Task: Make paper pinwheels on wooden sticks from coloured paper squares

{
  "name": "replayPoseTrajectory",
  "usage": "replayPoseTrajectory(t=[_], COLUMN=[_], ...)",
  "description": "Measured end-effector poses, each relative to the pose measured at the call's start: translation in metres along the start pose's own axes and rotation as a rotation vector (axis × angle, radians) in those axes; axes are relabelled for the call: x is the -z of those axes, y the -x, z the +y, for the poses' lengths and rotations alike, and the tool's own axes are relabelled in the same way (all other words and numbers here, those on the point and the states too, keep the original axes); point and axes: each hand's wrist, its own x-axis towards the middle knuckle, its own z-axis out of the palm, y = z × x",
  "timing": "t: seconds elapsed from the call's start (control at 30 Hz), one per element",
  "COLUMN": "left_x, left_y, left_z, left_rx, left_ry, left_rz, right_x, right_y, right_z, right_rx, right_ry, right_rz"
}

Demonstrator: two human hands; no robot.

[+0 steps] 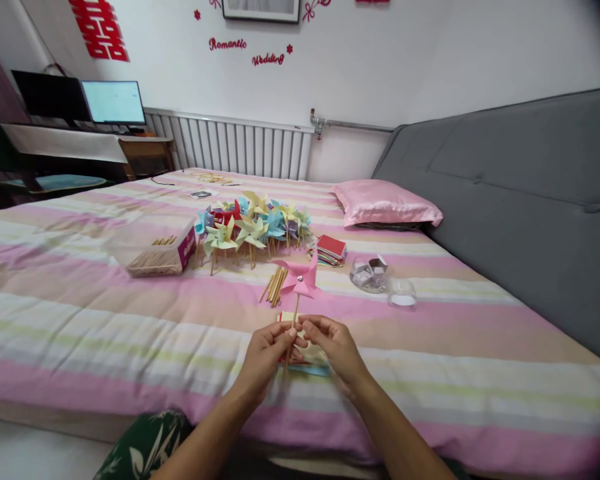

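Observation:
A pink paper pinwheel (307,283) with a shiny pin at its centre stands nearly upright on a thin wooden stick. My left hand (269,347) is closed around that stick, thumb in front. From the other side my right hand (337,343) comes in with bent fingers, its thumb and index fingertips pinched at the stick; their exact contact is partly hidden. Under both hands lies a stack of coloured paper sheets (316,369), with red, yellow and blue edges showing. Just beyond, several loose wooden sticks (276,285) lie beside the pinwheel's blades.
Many finished pinwheels (253,230) stand clustered farther back. A clear plastic box (130,240) holding sticks is on the left. To the right are red-topped paper squares (331,247), a round clear container (369,283), a tape roll (403,292) and a pink pillow (387,203).

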Motion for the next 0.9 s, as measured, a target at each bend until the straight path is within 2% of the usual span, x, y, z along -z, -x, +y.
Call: replayPoseTrajectory(t=[0.17, 0.37, 0.47, 0.67, 0.8, 0.9], left_x=[-0.005, -0.002, -0.002, -0.002, 0.0, 0.001], left_y=[0.0, -0.002, -0.002, -0.004, -0.005, -0.005], left_z=[-0.007, -0.014, -0.017, -0.016, -0.017, -0.018], left_rx=[-0.006, -0.001, 0.011, 0.016, -0.004, -0.006], left_ry=[-0.117, -0.197, -0.205, -0.204, -0.227, -0.236], left_rz=[-0.041, -0.1, -0.12, -0.059, -0.083, -0.11], right_x=[-0.005, 0.003, 0.005, 0.011, 0.017, 0.021], right_y=[0.003, -0.001, -0.002, -0.005, -0.007, -0.01], right_z=[0.006, 0.003, 0.001, -0.004, -0.008, -0.011], right_rx=[0.042, 0.046, 0.047, 0.007, -0.029, -0.032], right_ry=[-0.018, 0.004, -0.014, -0.271, -0.49, -0.558], right_rz=[-0.045, 0.135, 0.166, 0.237, 0.266, 0.334])
